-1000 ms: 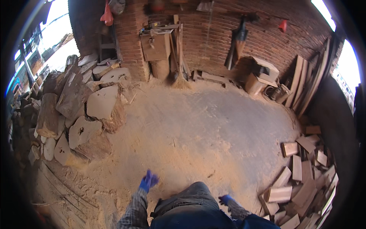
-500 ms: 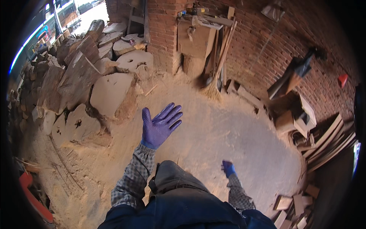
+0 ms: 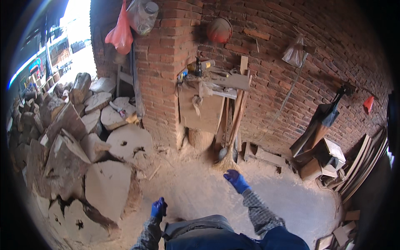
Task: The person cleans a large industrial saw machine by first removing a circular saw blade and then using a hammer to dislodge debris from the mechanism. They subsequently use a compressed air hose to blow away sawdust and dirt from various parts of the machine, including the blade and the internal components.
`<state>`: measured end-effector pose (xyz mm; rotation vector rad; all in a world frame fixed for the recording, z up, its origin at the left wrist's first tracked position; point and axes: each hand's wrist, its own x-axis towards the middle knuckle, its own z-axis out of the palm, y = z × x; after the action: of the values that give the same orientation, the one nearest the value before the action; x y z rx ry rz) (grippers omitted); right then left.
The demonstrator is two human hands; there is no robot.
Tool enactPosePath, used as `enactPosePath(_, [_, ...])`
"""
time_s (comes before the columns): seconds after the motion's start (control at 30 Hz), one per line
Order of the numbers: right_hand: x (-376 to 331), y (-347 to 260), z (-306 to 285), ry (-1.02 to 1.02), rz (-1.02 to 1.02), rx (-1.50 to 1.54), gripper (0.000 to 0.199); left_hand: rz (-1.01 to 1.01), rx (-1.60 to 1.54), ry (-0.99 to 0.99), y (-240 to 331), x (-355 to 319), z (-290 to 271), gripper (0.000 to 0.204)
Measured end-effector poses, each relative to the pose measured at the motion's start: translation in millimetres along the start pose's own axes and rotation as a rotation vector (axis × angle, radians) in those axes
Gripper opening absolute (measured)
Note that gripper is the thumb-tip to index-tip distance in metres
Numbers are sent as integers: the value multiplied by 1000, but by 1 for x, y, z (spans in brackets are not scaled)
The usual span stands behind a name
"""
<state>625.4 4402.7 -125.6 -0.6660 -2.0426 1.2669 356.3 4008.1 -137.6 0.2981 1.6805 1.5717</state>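
My left hand (image 3: 158,208), in a blue-purple glove, hangs low at my left side over the dusty floor. Its fingers are curled in, and nothing shows in them. My right hand (image 3: 236,181), gloved alike, reaches forward with its fingers out and loosely bent, holding nothing. In the picture it lies just below the straw broom (image 3: 228,161); I see no contact between them. The broom leans by the brick wall among long wooden handles (image 3: 241,109). Checked cuffs cover both forearms.
Sawn logs and thick wood slabs (image 3: 109,187) are piled on the left. Ahead, a cluttered stand (image 3: 200,108) adjoins a brick pillar (image 3: 160,79). A pale box (image 3: 329,152) and curved boards (image 3: 362,164) line the right wall, with wood offcuts (image 3: 339,235) at lower right.
My view has tilted up and moved closer to the wall. The left hand has dropped from a raised, spread pose to a curled one. The right hand has swung forward.
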Motion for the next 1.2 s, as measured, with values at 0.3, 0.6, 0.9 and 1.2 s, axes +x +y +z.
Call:
enactPosePath(0.3, [471, -132, -30, 256, -369, -309, 72, -153, -144, 463, -121, 87, -99, 32])
enactPosePath(0.6, [832, -88, 32, 53, -275, -477, 107, -549, -377, 643, -94, 86, -30, 31])
enactPosePath(0.9, [941, -50, 82, -442, -349, 1, 78, -497, -602, 855, -107, 66, 41, 29])
enactPosePath(1.2, [990, -5, 51, -212, -665, -398, 32, -327, -243, 897, -72, 86, 71, 42])
